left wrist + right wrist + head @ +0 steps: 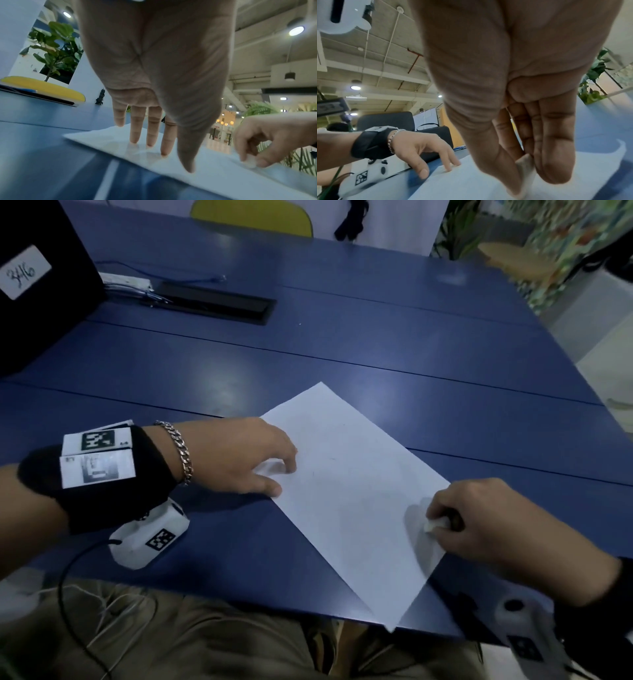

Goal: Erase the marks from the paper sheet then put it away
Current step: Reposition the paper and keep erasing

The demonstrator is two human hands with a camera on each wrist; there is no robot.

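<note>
A white paper sheet (349,491) lies at an angle on the blue table (308,354), one corner hanging over the near edge. Faint marks show near its middle. My left hand (239,460) presses the sheet's left corner with straight fingertips (149,143). My right hand (486,522) pinches a small white eraser (435,524) between thumb and fingers and holds it down on the sheet's right edge. The right wrist view shows the eraser (526,174) wedged between thumb and fingers, its tip on the paper sheet (471,182).
A black case with a white label (24,273) stands at the far left. A black cable tray (219,302) and a white power strip (125,280) lie behind the sheet. A yellow chair (253,215) sits across the table. My lap is below the near edge.
</note>
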